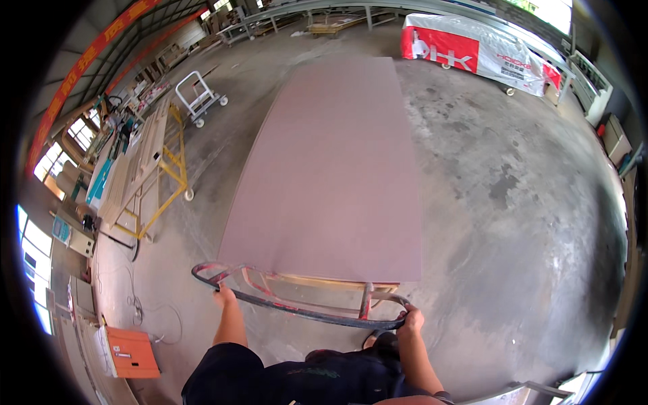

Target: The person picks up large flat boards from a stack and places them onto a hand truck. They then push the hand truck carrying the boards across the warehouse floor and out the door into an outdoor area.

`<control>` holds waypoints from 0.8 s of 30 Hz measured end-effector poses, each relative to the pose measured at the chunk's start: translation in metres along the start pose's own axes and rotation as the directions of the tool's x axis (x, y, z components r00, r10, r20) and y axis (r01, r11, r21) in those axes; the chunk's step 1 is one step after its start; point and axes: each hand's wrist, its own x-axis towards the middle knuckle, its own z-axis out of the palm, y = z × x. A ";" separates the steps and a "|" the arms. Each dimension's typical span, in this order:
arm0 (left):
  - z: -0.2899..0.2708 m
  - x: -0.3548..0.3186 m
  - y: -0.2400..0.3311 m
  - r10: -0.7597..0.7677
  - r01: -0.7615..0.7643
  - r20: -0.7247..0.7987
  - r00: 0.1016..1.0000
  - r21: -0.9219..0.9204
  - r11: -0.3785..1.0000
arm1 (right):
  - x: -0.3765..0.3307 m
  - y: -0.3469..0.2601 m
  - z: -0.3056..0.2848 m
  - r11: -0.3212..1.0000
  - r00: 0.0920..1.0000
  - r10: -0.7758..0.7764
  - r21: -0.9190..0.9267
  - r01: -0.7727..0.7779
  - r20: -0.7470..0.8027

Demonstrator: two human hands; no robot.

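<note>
Both my hands are closed on the curved push handle [297, 312] of a cart with worn red and black paint. My left hand [224, 294] grips the bar near its left end. At the right bend, my right hand [411, 320] is wrapped round it. Beyond the handle, a large flat mauve-brown board [331, 169] lies lengthwise away from me. Under the board's near edge shows a light wooden strip [324, 281]. Most of the cart's bed and its wheels are hidden beneath the board.
A yellow wheeled rack [177, 162] with long boards stands left, near a white hand trolley [200, 98]. At the far right is a long load under red and white sheeting [472, 54]. An orange box [133, 353] sits lower left, beside a loose cable [137, 307] on the floor.
</note>
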 end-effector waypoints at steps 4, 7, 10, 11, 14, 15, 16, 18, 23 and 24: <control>0.051 -0.040 0.035 0.015 -0.010 -0.048 0.999 0.101 0.995 | 0.036 -0.085 0.040 1.000 1.000 -0.006 0.012 0.006 0.024; 0.083 -0.100 0.092 -0.026 0.026 -0.011 1.000 0.050 0.998 | 0.068 -0.152 0.068 0.999 0.999 0.022 -0.044 -0.021 0.030; 0.104 -0.150 0.136 -0.086 0.085 -0.032 0.996 -0.029 0.996 | 0.108 -0.206 0.089 0.998 0.999 0.026 -0.054 -0.025 0.019; 0.118 -0.161 0.142 -0.079 0.079 -0.039 0.996 -0.009 0.997 | 0.120 -0.222 0.094 0.998 0.999 0.036 -0.057 -0.035 0.019; 0.168 -0.199 0.172 -0.091 0.090 -0.061 0.994 -0.024 0.996 | 0.167 -0.293 0.127 0.995 0.996 0.039 -0.091 -0.032 0.076; 0.183 -0.213 0.188 -0.107 0.106 -0.065 0.992 -0.017 0.994 | 0.180 -0.312 0.140 0.994 0.997 0.039 -0.101 -0.032 0.068; 0.184 -0.241 0.218 -0.124 0.125 -0.068 0.990 -0.001 0.992 | 0.188 -0.333 0.150 0.993 0.998 0.043 -0.114 -0.037 0.054; 0.211 -0.276 0.238 -0.148 0.148 -0.063 0.987 -0.008 0.989 | 0.212 -0.379 0.160 0.991 0.998 0.048 -0.130 -0.041 0.048; 0.271 -0.343 0.284 -0.157 0.160 -0.117 0.981 0.019 0.987 | 0.273 -0.486 0.213 0.977 0.997 0.040 -0.210 -0.026 0.065; 0.279 -0.359 0.297 -0.171 0.172 -0.121 0.978 0.001 0.985 | 0.280 -0.507 0.222 0.971 0.997 0.028 -0.238 -0.009 0.074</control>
